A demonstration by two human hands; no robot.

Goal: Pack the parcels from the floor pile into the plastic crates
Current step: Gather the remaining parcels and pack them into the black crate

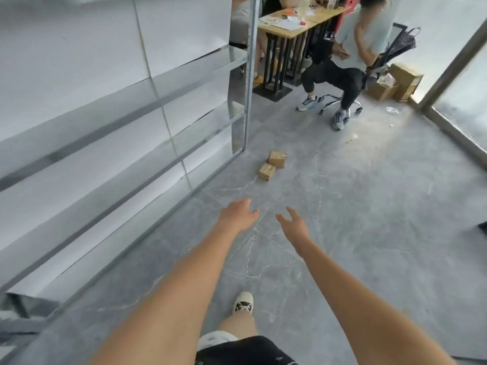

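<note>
Two small brown cardboard parcels lie on the grey floor ahead, the nearer parcel [266,171] just in front of the farther parcel [277,159], close to the corner post of the metal shelving. My left hand [238,214] and my right hand [293,224] are both stretched forward above the floor, short of the parcels, with relaxed fingers and nothing in them. No plastic crate is in view.
A bare metal shelving rack [131,122] runs along the left. A person sits on a wheeled office chair [340,101] at a wooden desk [297,22] behind the parcels. Larger cardboard boxes [395,83] stand at the back right by a metal-framed wall [453,67]. My foot [243,302] is below.
</note>
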